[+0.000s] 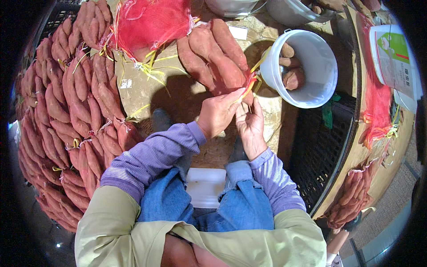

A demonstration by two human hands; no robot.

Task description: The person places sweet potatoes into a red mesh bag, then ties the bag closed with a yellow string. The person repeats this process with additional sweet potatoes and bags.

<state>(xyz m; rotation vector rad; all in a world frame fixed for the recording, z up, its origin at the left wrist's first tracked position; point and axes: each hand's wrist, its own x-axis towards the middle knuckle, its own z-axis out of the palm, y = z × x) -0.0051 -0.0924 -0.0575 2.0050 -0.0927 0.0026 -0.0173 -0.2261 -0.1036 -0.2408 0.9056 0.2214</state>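
In front of me lies a red net bag of sweet potatoes [213,55], its gathered neck pointing toward me. My left hand [218,112] is closed, thumb and fingers pinching the bag's neck where a yellow tie [251,82] sticks out. Close beside it, my right hand [250,127] has its fingertips drawn together at the lower side of the same neck. What exactly sits between the right fingertips is too small to make out. Just beyond the hands, to the right, a white bucket [327,80] leans with a few loose sweet potatoes [293,78] inside.
Many filled net bags of sweet potatoes [82,100] are heaped on the left. Red net bags [151,24] with yellow ties lie at the far side. To the right stand a black plastic crate [320,138], a white tub [391,55] and another filled bag [353,196].
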